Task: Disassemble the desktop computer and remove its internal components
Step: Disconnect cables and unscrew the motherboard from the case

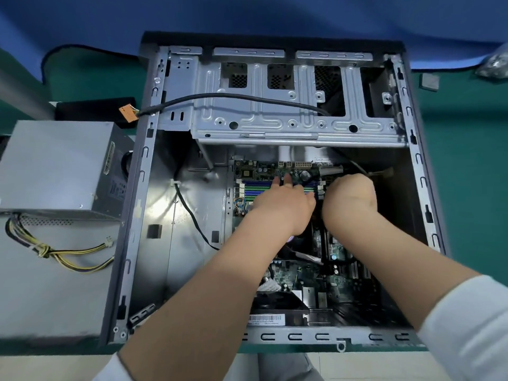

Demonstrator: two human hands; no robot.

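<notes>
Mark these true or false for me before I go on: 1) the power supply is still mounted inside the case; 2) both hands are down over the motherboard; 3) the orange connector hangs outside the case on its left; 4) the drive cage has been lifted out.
1) False. The power supply lies outside the case, on its left, with its yellow and black cables loose.
2) True. The left hand and the right hand are both over the motherboard, near the memory slots.
3) True. The orange connector sits beyond the case's left wall.
4) False. The drive cage is in place at the far end.
</notes>
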